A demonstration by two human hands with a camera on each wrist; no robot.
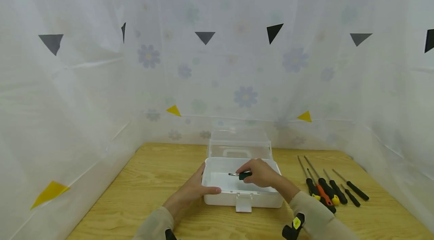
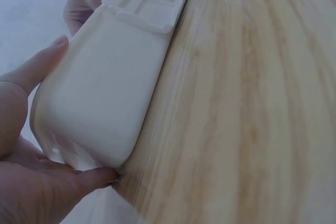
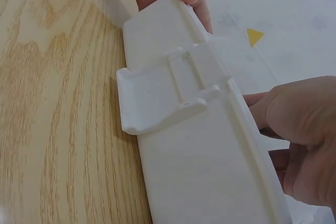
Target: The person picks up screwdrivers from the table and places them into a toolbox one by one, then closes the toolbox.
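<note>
Head view shows the right hand (image 1: 261, 174) inside the open white box (image 1: 217, 194), its fingers curled round the green handle of a screwdriver (image 1: 240, 175). The handle sits within the grip and the metal shaft sticks out to the left past the fingertips, just above the box floor. The left hand (image 1: 193, 191) rests on the box's left front corner, fingers straight along the wall and thumb laid on the rim; it holds nothing pinched. The left wrist view confirms this, with the thumb (image 2: 37, 66) flat against the box (image 2: 105, 87) and the fingers under its corner. The right wrist view shows the latch (image 3: 157, 100) hanging open on the front wall, flat toward the table (image 3: 58, 114), and the right hand (image 3: 302, 135) clenched above the rim; the screwdriver itself is hidden there. The clear lid (image 1: 239, 144) stands upright behind. On the table right of the box lie more screwdrivers (image 1: 330, 189) in one row, about six, well apart from both hands. One box, one lid, one latch.
</note>
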